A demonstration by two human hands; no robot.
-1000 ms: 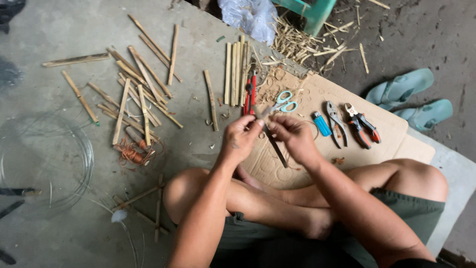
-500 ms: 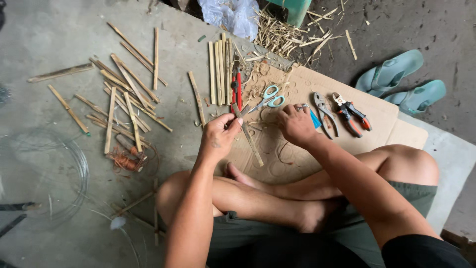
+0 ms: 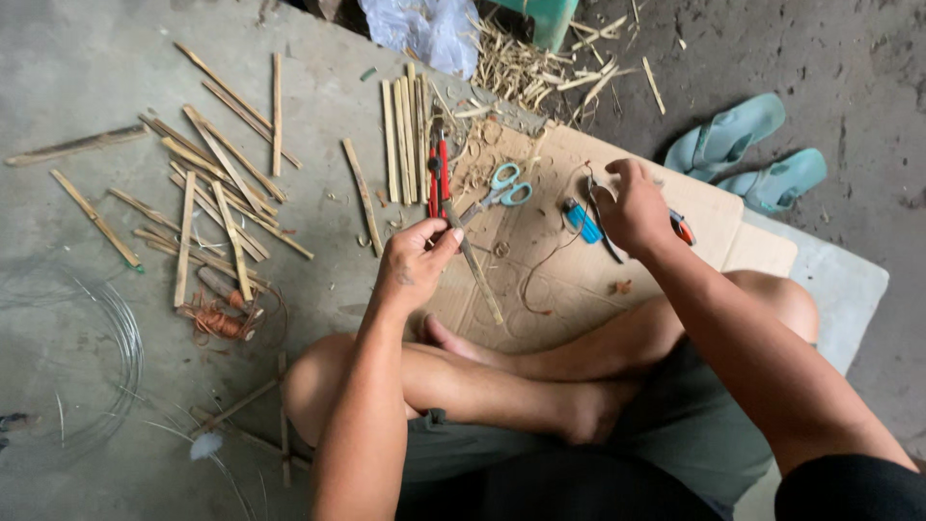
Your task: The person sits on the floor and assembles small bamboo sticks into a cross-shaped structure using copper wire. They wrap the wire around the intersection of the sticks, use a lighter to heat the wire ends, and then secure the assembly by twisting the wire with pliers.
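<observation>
My left hand [image 3: 413,267] pinches a thin bamboo stick [image 3: 479,280] between thumb and fingers; the stick slants down over a cardboard sheet [image 3: 555,294]. My right hand [image 3: 632,205] reaches farther right on the cardboard, fingers curled over a pair of pliers [image 3: 606,236] whose dark handle sticks out below the palm. A red-handled second pair [image 3: 682,228] shows just past the wrist. A small blue tool [image 3: 582,220] lies beside the right hand. Teal-handled scissors [image 3: 503,187] and a red-handled cutter [image 3: 439,174] lie above my left hand. My legs are crossed below.
Many split bamboo strips [image 3: 217,193] are scattered on the concrete floor at left, with a straight bundle [image 3: 403,140] near the cardboard. A coil of thin wire [image 3: 121,338] and an orange wire bundle [image 3: 220,323] lie lower left. Teal sandals [image 3: 748,150] and bamboo shavings [image 3: 521,68] are at the top.
My right hand left the stick and moved right across the cardboard onto the pliers. My left hand stayed in place with the stick.
</observation>
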